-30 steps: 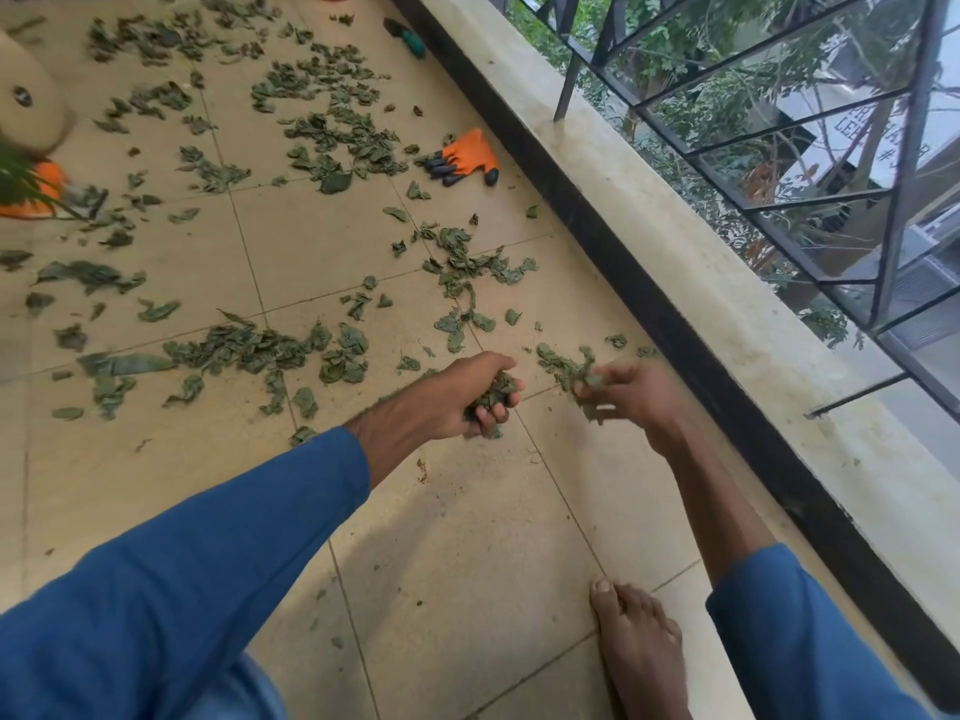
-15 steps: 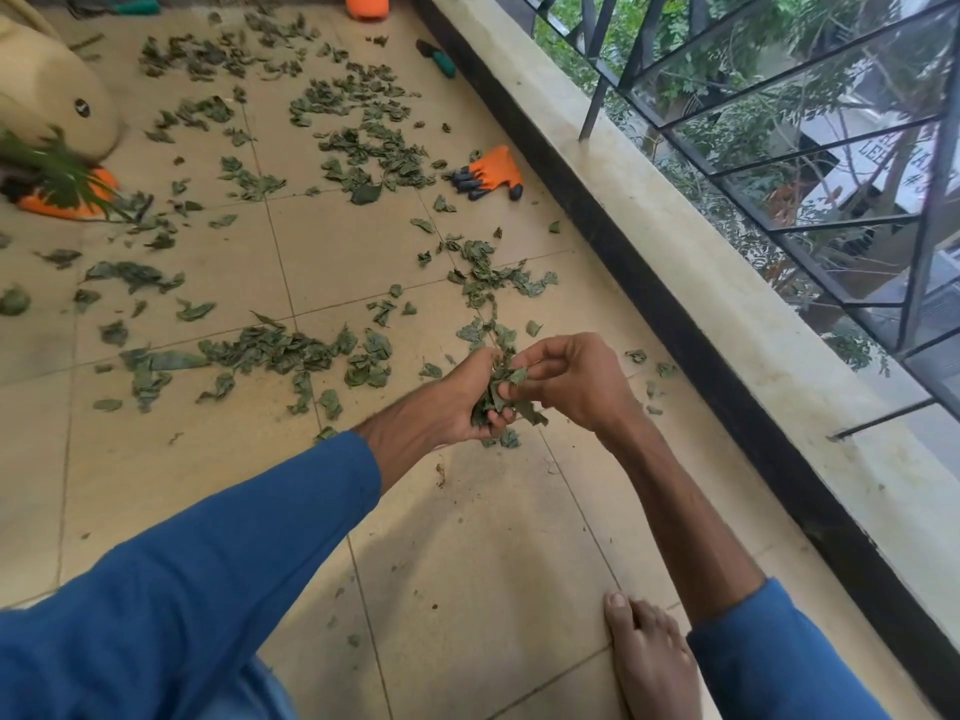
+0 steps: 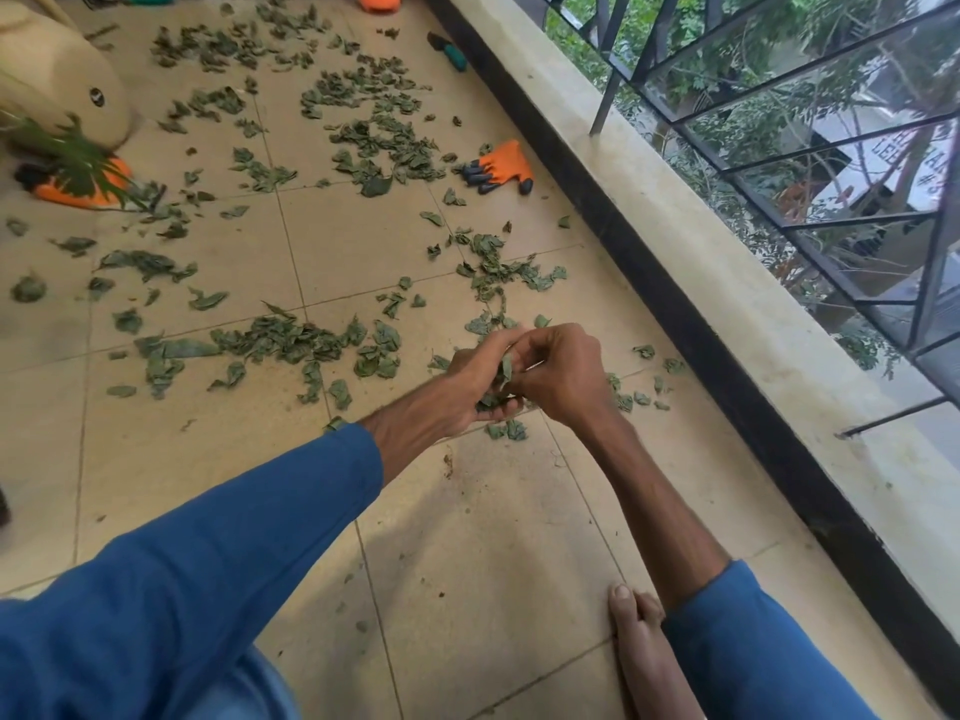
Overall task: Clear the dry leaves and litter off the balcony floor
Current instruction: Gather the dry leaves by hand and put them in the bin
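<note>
The right hand (image 3: 563, 376) has been brought against the left hand (image 3: 467, 384), both curled round leaves (image 3: 493, 401) that could be spilled by overfilling.

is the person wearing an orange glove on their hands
No, an orange glove lies on the floor by the ledge, and the bare left hand and right hand hold leaves.

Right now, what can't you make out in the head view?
Leaf bundle in the left hand: size hidden by the right hand.
Right hand's pinch: its own curled fingers hide it.
Orange object: cut off by top edge.
Sign: lettering broken by railing.
</note>
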A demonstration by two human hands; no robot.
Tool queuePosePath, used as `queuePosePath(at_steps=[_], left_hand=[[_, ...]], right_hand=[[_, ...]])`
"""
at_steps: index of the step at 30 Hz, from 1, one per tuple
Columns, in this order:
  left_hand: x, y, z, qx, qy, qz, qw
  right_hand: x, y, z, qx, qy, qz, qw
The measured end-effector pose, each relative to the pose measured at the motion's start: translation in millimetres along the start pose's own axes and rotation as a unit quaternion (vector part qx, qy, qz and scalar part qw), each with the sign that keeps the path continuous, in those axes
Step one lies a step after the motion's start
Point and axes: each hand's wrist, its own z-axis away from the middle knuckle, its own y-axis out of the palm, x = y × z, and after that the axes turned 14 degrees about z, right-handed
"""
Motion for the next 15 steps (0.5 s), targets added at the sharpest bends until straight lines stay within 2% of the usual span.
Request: queuePosePath(at_steps=[5,9,12,15], left_hand=[[3.9,0.2,-4.5,-0.073,0.035,-0.019,0.997],[-0.1,-1.7,-9.0,-0.092,0.051,-0.016,0.994],[-4.2,-2.4,-10.6,-0.085,0.056,-0.007,0.995],[-7.4,-2.5,-10.1,-0.070,0.061,0.000,0.996]], right_hand=[[0.7,-2.2,5.6,0.036,0.043,-0.104,0.993],[-8.1,-15.2,10.9,0.107,0.037,-0.239,0.964],[-16.4,-17.3,9.5,0.054,0.043,-0.239,0.969],[-27.2,-14.9,8.2,-0.016,0.054,-0.162,0.985]])
